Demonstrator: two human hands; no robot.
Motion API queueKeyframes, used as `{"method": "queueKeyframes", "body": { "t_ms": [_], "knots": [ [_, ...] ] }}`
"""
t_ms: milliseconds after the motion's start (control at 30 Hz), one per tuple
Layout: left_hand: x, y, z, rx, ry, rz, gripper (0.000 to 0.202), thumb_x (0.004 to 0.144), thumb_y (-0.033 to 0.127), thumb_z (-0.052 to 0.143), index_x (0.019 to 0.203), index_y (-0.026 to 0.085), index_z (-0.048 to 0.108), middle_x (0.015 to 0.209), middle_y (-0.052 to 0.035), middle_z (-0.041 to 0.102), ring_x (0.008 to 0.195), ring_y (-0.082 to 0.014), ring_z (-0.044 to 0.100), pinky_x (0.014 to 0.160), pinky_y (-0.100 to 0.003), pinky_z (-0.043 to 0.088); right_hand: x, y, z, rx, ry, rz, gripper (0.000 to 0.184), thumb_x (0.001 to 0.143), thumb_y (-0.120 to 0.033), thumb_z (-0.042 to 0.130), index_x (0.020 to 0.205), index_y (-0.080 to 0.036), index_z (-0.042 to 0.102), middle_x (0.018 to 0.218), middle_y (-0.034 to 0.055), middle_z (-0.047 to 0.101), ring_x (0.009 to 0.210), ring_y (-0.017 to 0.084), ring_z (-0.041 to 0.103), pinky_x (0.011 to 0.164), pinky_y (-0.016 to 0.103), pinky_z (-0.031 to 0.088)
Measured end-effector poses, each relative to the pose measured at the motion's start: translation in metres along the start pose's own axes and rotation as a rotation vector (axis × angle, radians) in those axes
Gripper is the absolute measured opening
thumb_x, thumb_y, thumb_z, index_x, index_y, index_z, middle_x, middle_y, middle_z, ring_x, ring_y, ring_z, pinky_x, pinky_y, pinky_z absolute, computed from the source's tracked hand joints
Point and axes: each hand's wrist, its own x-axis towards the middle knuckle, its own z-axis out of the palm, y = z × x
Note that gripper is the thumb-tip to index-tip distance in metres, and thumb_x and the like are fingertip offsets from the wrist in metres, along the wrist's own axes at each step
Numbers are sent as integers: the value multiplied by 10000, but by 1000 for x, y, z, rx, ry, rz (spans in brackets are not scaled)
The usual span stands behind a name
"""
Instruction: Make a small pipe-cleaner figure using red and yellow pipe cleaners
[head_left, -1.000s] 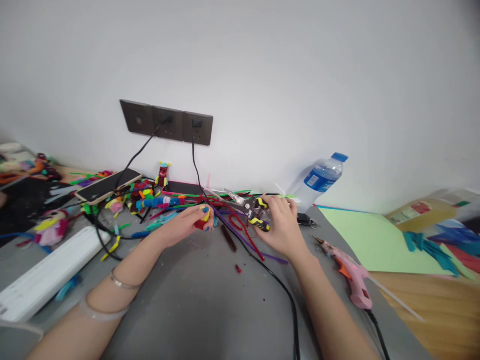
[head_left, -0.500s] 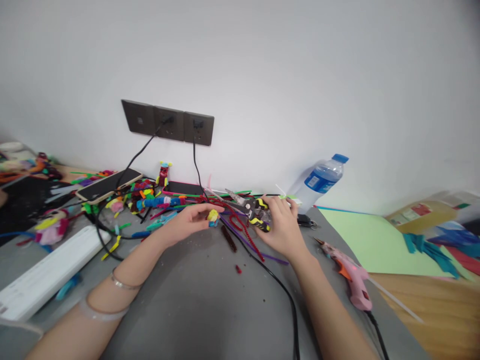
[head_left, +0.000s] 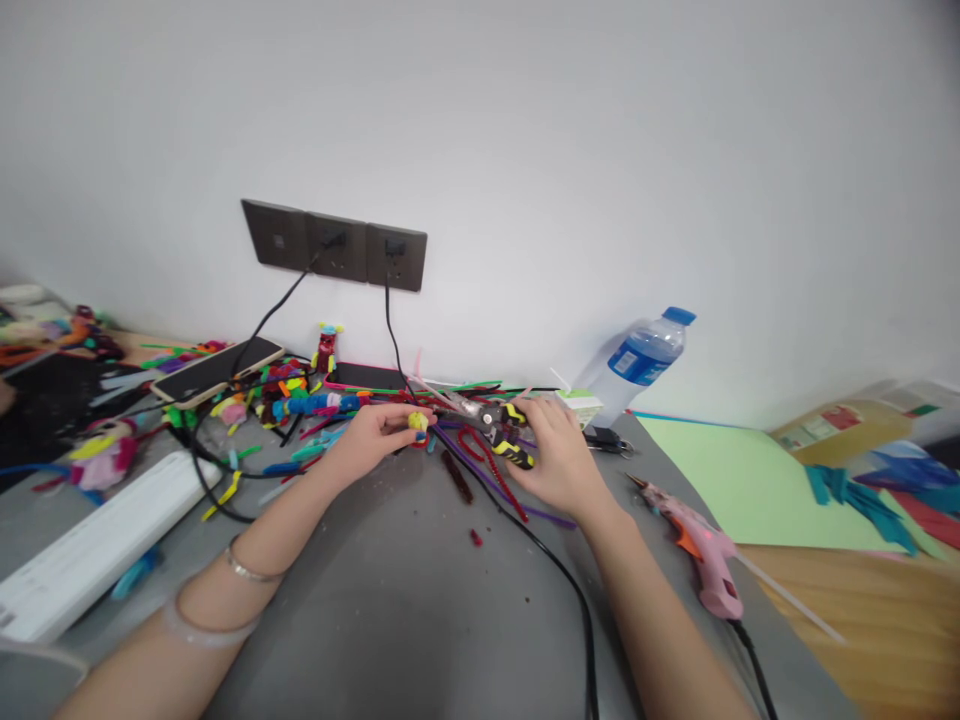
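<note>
Head view: gray desk
Right grip: clasping yellow-black pliers
Left grip: pinching yellow fuzzy ball, just beside pliers' tip

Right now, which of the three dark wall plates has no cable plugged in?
The leftmost plate; black cables run from the middle plate and the right plate.
</note>
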Motion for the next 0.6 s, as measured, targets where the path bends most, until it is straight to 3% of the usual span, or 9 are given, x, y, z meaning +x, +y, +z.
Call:
{"method": "queueKeyframes", "body": {
  "t_ms": [167,300,433,600],
  "knots": [
    [-1,6,3,60,38,67,294,809,330,663,1013,121,694,1125,-139,736,996,-242,696,871,-353,550,-1,-3,1,113,-63,-1,521,720,-238,625,1221,-190,493,1181,129,645,1063,316,595,890,426,441],
    [-2,3,4,170,168,109,204,742,327,727,835,151,682,936,-90,767,904,-237,709,858,-361,548,-1,-4,0,128,-82,22,502,725,-253,628,1207,-187,505,1182,132,650,1071,316,598,886,428,454],
    [-2,-7,2,331,323,250,181,700,318,774,778,178,690,876,-57,740,853,-225,685,803,-355,544,-1,-10,-1,141,-150,35,506,714,-244,627,1201,-187,504,1155,132,653,1038,313,606,861,419,460],
    [-2,-14,3,456,421,430,139,725,291,780,818,205,722,853,-45,702,844,-212,655,786,-351,532,0,-18,1,159,-206,22,513,690,-211,617,1189,-193,498,1117,121,655,1012,308,606,850,406,459]
  ]
}}
